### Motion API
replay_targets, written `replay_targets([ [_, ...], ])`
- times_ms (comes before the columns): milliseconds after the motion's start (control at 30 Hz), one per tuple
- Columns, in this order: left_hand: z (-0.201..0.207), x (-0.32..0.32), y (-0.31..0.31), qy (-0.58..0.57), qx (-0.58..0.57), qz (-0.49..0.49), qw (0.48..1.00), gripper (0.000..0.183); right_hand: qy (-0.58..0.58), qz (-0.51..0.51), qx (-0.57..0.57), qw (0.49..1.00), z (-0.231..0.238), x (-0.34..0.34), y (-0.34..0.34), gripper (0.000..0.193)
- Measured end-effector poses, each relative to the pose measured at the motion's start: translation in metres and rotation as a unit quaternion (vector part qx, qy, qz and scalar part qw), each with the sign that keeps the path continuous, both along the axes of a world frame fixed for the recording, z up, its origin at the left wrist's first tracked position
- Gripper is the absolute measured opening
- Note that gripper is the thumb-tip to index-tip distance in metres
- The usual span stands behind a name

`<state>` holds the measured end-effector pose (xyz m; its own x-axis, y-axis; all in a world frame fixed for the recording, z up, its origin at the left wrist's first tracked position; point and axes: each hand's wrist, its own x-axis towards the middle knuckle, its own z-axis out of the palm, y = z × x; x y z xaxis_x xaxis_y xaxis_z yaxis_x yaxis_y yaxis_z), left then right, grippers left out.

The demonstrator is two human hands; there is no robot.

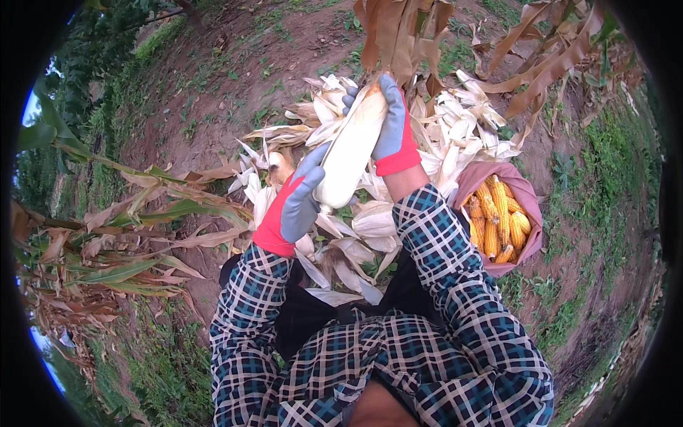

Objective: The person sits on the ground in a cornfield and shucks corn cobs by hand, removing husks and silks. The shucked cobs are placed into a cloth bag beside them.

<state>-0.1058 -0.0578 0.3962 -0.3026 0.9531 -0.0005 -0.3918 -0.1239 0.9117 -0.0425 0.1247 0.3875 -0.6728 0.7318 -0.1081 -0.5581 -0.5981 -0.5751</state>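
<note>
A pale, husk-covered ear of corn [356, 146] is held slantwise in front of me, its upper end pointing away and to the right. My right hand [391, 132], in a grey and red glove, is closed round the upper part, thumb in front and fingertips showing on the far left side. Against the lower left side of the ear rests my left hand [295, 203], gloved the same way, with its fingers closed along the husk. Some of the left fingers are hidden behind the ear. Beneath both hands lies a pile of dry husks [462, 121].
On the right stands a pinkish sack [532, 235] with several husked yellow corn cobs [500, 217] in it. Dry corn stalks [142, 206] lean in from the left, and brown corn leaves [402, 39] hang at the top. Reddish soil [235, 85] with grass surrounds the pile.
</note>
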Motion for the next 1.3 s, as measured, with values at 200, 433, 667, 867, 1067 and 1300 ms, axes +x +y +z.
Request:
replay_targets([
  [200,-0.004,0.012,0.007,0.107,-0.128,0.066,0.984,0.053,-0.02,0.054,0.146,0.988,0.002,-0.002,-0.035,0.068],
  [433,-0.011,-0.006,0.011,0.322,-0.128,0.229,0.91,0.045,-0.05,0.055,0.135,0.988,0.001,-0.003,-0.068,0.05],
  [667,-0.016,-0.002,0.004,0.372,-0.145,0.238,0.886,0.045,-0.038,0.115,0.068,0.99,0.002,0.013,-0.065,0.046],
  [867,-0.021,-0.005,0.005,0.412,-0.088,0.234,0.876,0.045,-0.025,-0.011,0.104,0.994,-0.007,0.002,-0.064,0.038],
  [1067,-0.018,-0.017,0.004,0.409,-0.139,0.19,0.882,0.034,-0.025,-0.012,0.095,0.995,-0.02,0.001,-0.064,0.04],
  [1300,-0.033,-0.031,-0.002,0.319,-0.075,0.174,0.929,0.025,-0.025,-0.011,0.16,0.987,-0.02,0.005,-0.065,0.044],
])
